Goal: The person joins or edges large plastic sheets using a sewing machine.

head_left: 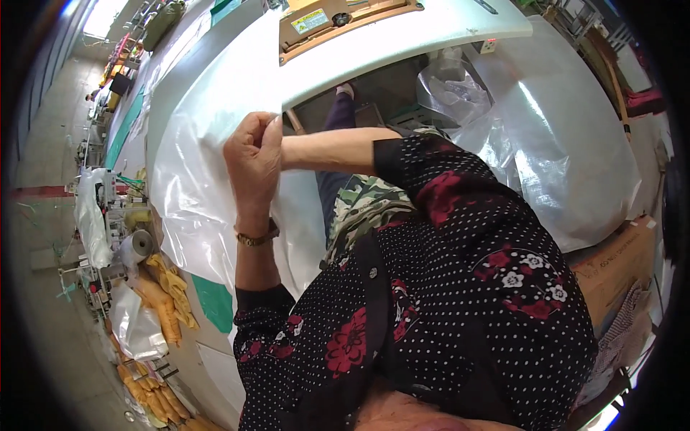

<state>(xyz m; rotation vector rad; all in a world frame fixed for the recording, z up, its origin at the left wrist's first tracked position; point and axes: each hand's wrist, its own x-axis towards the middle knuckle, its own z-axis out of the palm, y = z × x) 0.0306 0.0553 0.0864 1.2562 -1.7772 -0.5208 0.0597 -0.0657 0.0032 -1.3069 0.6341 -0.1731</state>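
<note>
My left hand (253, 161), a watch (253, 237) on its wrist, is closed at the edge of a large clear plastic sheet (190, 187). The sheet appears pinched between its thumb and fingers. It spreads over the left side of the white worktable (402, 54) and hangs down below the hand. My right forearm (330, 149) crosses in front of me to the same spot. The right hand lies mostly behind the left one, so its fingers are hidden. A tan machine (316, 25) with a yellow-and-white label stands on the table just beyond my hands.
More clear plastic (568, 151) drapes over the table's right side, with a crumpled piece (456, 93) beside it. A cardboard box (618, 269) sits at the lower right. Along the left are a grey roll (138, 246), yellow-orange bundles (162, 309) and equipment. My leg shows under the table.
</note>
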